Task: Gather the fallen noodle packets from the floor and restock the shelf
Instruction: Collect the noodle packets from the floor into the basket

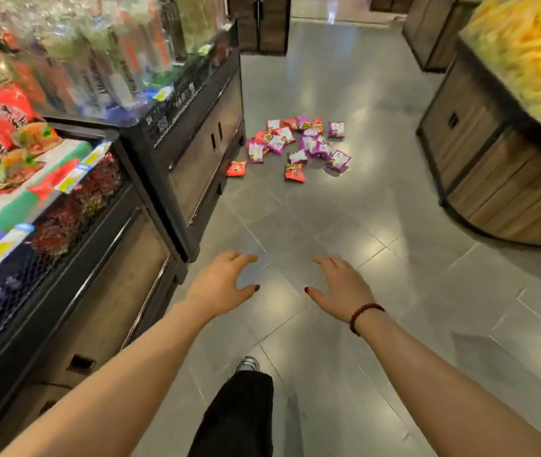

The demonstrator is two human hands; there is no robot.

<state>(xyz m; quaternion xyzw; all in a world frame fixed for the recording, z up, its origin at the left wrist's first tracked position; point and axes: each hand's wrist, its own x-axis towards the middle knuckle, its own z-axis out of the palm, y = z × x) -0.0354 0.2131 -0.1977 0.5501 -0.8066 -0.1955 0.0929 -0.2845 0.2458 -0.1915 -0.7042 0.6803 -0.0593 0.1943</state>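
Several purple and red noodle packets (298, 145) lie scattered in a heap on the grey tiled floor, well ahead of me in the aisle. One red packet (236, 168) lies apart at the left, close to the shelf base. My left hand (223, 285) and my right hand (340, 286) are stretched out in front of me over the floor, palms down, fingers loosely spread, holding nothing. Both hands are far short of the packets. The shelf (104, 179) along the left carries red packets on its upper tiers.
A dark display unit with wooden cabinet doors (206, 143) runs along the left of the aisle. A rounded wooden stand (499, 173) topped with yellow snack bags stands at the right. My leg in black trousers and a shoe (247, 364) show at the bottom.
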